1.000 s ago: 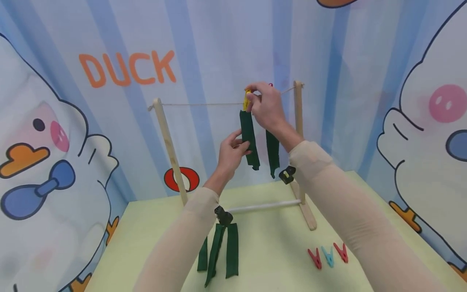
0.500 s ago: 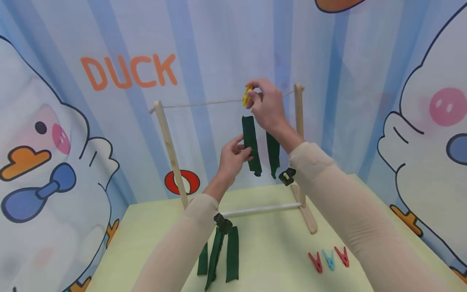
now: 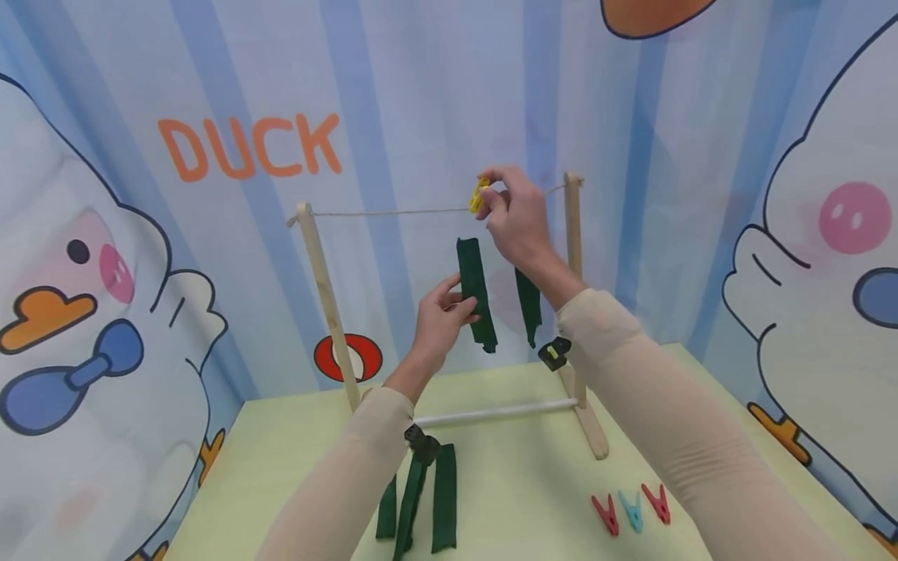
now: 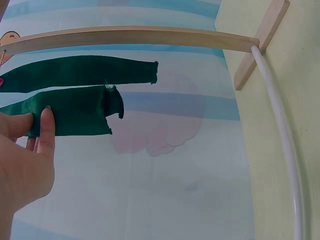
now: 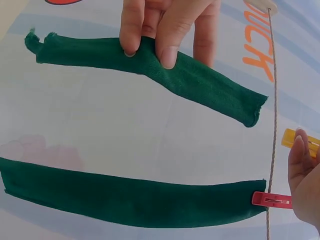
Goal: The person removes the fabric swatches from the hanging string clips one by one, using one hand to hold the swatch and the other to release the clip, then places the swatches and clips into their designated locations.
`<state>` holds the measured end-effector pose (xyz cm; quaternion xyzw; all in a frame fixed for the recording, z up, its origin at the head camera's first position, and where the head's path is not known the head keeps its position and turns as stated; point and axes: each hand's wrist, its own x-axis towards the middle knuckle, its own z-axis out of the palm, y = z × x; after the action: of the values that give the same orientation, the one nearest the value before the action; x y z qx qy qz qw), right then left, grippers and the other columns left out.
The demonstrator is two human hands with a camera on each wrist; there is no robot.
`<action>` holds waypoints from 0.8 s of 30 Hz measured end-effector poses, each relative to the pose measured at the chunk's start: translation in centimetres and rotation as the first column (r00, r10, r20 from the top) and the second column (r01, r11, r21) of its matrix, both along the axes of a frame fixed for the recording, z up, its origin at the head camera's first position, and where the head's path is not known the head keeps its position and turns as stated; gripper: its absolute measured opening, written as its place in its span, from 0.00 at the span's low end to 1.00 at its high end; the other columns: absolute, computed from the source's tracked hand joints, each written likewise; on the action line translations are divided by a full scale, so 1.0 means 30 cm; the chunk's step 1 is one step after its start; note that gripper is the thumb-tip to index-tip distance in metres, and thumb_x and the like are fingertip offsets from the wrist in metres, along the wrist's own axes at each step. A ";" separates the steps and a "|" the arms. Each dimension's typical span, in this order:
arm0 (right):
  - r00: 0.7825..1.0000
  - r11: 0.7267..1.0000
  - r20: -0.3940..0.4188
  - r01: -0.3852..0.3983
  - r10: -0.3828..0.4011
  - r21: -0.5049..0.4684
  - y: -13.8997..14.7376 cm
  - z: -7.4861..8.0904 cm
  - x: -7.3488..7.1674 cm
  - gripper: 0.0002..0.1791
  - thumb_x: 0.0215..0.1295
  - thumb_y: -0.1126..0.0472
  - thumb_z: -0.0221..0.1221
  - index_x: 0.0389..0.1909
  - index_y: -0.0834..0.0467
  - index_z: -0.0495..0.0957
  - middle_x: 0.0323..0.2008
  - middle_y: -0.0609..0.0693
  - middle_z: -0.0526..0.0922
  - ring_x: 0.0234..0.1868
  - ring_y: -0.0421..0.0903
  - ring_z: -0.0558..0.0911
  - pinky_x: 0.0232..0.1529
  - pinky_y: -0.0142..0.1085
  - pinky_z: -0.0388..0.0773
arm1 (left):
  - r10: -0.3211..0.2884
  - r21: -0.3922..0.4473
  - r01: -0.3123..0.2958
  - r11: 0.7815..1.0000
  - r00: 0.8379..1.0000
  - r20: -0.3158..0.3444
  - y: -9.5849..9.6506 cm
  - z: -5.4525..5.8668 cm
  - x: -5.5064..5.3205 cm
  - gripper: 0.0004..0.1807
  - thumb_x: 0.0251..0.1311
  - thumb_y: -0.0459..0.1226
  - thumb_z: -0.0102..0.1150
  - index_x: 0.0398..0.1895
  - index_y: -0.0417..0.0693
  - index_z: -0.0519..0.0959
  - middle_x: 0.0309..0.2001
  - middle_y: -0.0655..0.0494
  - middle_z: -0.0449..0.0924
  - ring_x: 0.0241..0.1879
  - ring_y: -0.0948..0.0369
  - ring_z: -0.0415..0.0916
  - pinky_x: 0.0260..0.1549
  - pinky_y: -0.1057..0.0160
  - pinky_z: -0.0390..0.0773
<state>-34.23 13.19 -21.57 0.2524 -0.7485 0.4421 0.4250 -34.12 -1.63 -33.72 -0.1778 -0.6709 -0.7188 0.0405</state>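
Taking the held strip as the centre of a clock in your head view: your left hand point(image 3: 440, 315) has a narrow grip on the green strip point(image 3: 473, 265), pinching it near mid-length between thumb and fingers. The strip hangs in the air between the two posts, nearly upright, its top leaning slightly toward 11 o'clock and its lower end ragged. That top end sits just beside the line point(image 3: 389, 212), not touching it.

Your right hand point(image 3: 517, 218) is at 1 o'clock, its grip narrow too, pinching the yellow peg point(image 3: 478, 201) at 12 o'clock, beside the line. Your right wrist view shows a gap between the yellow peg and the strip.

At 3 o'clock the hung strip point(image 5: 150, 202) dangles, its upper end clamped to the line by a red peg point(image 5: 267, 199). The left post point(image 3: 326, 304) stands at 9 o'clock and the right post point(image 3: 574, 226) at 2, with a white rod point(image 3: 498, 413) low between them.

On the desk point(image 3: 533, 499), spare strips point(image 3: 445, 499) lie at 6 to 7 o'clock, partly behind your left wrist's camera point(image 3: 424, 444). Around 5 o'clock, a blue peg point(image 3: 633, 512) lies between two red ones.
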 end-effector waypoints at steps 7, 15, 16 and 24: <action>1.000 1.000 -0.021 -0.008 0.008 -0.020 0.013 -0.013 0.017 0.10 0.75 0.70 0.52 0.52 0.66 0.76 0.47 0.58 0.78 0.30 0.47 0.83 0.32 0.30 0.78 | -0.014 0.015 0.014 1.000 1.000 -0.001 0.001 0.011 -0.004 0.31 0.68 0.29 0.59 0.74 0.47 0.66 0.46 0.44 0.77 0.35 0.60 0.81 0.45 0.59 0.83; 1.000 1.000 -0.018 0.024 -0.024 0.015 0.023 -0.056 0.040 0.09 0.73 0.70 0.54 0.51 0.66 0.76 0.44 0.57 0.79 0.31 0.45 0.82 0.34 0.30 0.79 | -0.017 0.020 0.017 1.000 1.000 0.025 -0.023 -0.001 0.018 0.32 0.68 0.28 0.59 0.74 0.46 0.65 0.45 0.46 0.76 0.35 0.61 0.81 0.46 0.60 0.83; 0.999 0.999 -0.018 0.027 -0.026 0.021 0.025 -0.065 0.044 0.09 0.73 0.70 0.54 0.51 0.66 0.76 0.44 0.57 0.79 0.31 0.45 0.82 0.34 0.30 0.79 | -0.017 0.021 0.016 1.000 0.999 0.030 -0.028 -0.006 0.024 0.32 0.68 0.28 0.59 0.74 0.46 0.65 0.45 0.45 0.76 0.35 0.61 0.81 0.46 0.60 0.83; 0.999 0.999 -0.027 0.034 -0.033 0.029 0.045 -0.121 0.062 0.10 0.73 0.70 0.54 0.51 0.67 0.76 0.44 0.57 0.78 0.32 0.46 0.82 0.36 0.28 0.78 | -0.009 0.027 0.007 1.000 0.999 0.046 -0.055 -0.048 0.050 0.33 0.67 0.26 0.59 0.75 0.45 0.64 0.45 0.46 0.75 0.35 0.61 0.81 0.46 0.58 0.83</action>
<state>-32.37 14.55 -25.21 0.2519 -0.7534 0.4204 0.4384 -32.61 -3.29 -35.15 -0.1632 -0.6611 -0.7319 0.0246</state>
